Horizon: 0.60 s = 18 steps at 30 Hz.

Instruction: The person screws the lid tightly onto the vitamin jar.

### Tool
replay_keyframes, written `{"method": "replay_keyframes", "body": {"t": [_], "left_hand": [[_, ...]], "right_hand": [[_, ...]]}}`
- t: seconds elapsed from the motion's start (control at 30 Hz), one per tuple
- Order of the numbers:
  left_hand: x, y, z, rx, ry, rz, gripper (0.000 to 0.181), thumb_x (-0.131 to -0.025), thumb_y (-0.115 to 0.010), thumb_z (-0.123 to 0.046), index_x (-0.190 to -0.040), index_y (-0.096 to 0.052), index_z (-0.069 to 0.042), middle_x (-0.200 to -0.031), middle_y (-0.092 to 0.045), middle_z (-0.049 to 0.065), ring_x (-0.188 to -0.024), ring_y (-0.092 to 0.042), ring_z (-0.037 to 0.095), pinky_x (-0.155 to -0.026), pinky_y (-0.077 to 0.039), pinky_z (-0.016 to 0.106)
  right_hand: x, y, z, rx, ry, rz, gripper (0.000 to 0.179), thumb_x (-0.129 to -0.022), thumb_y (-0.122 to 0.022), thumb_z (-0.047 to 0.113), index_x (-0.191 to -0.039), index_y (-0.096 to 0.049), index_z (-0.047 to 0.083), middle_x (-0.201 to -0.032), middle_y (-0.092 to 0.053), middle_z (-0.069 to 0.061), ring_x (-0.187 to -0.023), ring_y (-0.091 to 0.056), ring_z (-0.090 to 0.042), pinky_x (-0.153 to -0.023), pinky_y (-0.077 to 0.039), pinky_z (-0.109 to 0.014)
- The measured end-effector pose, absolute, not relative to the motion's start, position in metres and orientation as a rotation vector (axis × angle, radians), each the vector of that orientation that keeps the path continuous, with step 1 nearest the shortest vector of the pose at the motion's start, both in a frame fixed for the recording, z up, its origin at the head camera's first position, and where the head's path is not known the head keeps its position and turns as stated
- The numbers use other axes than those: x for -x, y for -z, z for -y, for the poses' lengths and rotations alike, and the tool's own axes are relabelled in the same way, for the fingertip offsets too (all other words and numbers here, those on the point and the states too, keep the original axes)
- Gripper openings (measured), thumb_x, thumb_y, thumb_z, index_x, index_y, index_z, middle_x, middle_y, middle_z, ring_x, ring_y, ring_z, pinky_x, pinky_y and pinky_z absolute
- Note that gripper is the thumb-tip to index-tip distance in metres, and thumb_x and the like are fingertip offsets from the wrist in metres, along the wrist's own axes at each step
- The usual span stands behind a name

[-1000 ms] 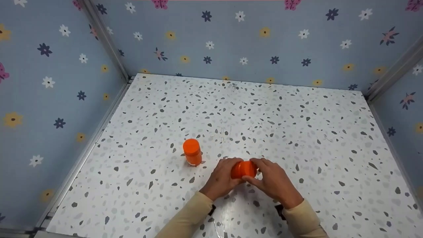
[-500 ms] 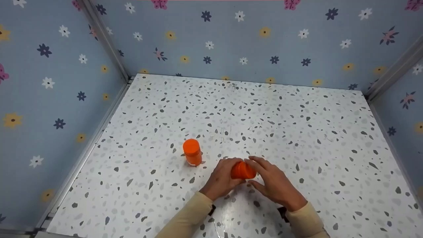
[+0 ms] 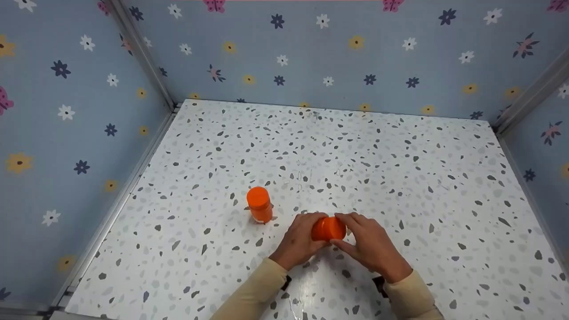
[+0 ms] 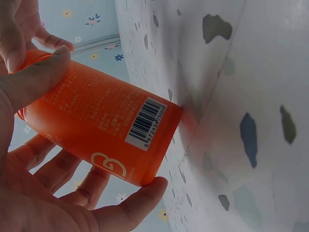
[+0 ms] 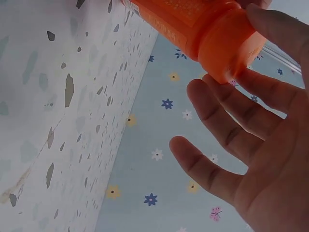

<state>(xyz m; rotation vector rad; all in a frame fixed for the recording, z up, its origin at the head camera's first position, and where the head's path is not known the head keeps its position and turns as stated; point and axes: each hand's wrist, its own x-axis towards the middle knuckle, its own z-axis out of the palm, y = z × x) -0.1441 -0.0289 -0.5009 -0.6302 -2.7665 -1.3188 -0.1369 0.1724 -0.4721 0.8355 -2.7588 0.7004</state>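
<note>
At lower center of the head view, your left hand partly hides the tilted orange bottle, fingers curled around its body. Your right hand pinches the cap between thumb and fingertips, little finger spread clear. Left of frame center, 1 other bottle stands upright on the speckled table.

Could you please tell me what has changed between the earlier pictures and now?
The right hand, loosened from the orange cap in the previous picture, has come back in and pinches it again. The left hand still holds the tilted bottle in the same place; the second bottle stays standing.
</note>
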Motion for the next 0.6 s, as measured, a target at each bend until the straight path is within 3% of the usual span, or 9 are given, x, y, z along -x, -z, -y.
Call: {"method": "replay_keyframes", "body": {"t": [0.17, 0.27, 0.37, 0.5, 0.6], "left_hand": [[0.1434, 0.5014, 0.0289, 0.633, 1.300, 2.768, 0.052, -0.081, -0.085, -0.018, -0.126, -0.061, -0.010, -0.122, -0.065, 0.003, -0.110, -0.054, 0.021, -0.095, -0.050, 0.038], [0.1431, 0.5015, 0.0289, 0.636, 1.286, 2.767, 0.051, -0.082, -0.084, -0.021, -0.126, -0.060, -0.010, -0.122, -0.065, 0.003, -0.109, -0.054, 0.021, -0.094, -0.051, 0.038], [0.1429, 0.5013, 0.0293, 0.636, 1.297, 2.766, 0.053, -0.082, -0.084, -0.021, -0.128, -0.059, -0.010, -0.123, -0.065, 0.003, -0.110, -0.054, 0.021, -0.095, -0.050, 0.039], [0.1432, 0.5021, 0.0301, 0.641, 1.299, 2.760, 0.055, -0.081, -0.085, -0.018, -0.129, -0.058, -0.011, -0.124, -0.064, 0.004, -0.112, -0.054, 0.022, -0.096, -0.050, 0.040], [0.1435, 0.5024, 0.0304, 0.640, 1.293, 2.757, 0.055, -0.081, -0.085, -0.019, -0.129, -0.059, -0.011, -0.124, -0.065, 0.003, -0.112, -0.055, 0.022, -0.097, -0.050, 0.040]], "right_hand": [[0.1378, 0.4726, -0.1689, -0.755, -0.687, 2.782, 0.054, -0.083, -0.080, 0.042, -0.117, -0.064, 0.003, -0.087, -0.063, 0.000, -0.071, -0.054, -0.015, -0.064, -0.048, -0.030], [0.1379, 0.4735, -0.1679, -0.731, -0.699, 2.804, 0.057, -0.084, -0.077, 0.048, -0.117, -0.062, 0.003, -0.089, -0.063, -0.002, -0.071, -0.055, -0.016, -0.064, -0.049, -0.032], [0.1384, 0.4738, -0.1688, -0.763, -0.706, 2.813, 0.067, -0.082, -0.078, 0.049, -0.127, -0.058, 0.003, -0.107, -0.065, -0.008, -0.082, -0.061, -0.022, -0.072, -0.053, -0.038], [0.1393, 0.4727, -0.1708, -0.888, -0.719, 2.777, 0.077, -0.077, -0.088, 0.033, -0.141, -0.052, 0.011, -0.138, -0.055, -0.013, -0.107, -0.062, -0.031, -0.088, -0.053, -0.049], [0.1392, 0.4717, -0.1717, -0.975, -0.721, 2.735, 0.074, -0.075, -0.089, 0.017, -0.140, -0.054, 0.016, -0.142, -0.053, -0.012, -0.116, -0.059, -0.032, -0.092, -0.050, -0.052]]}}
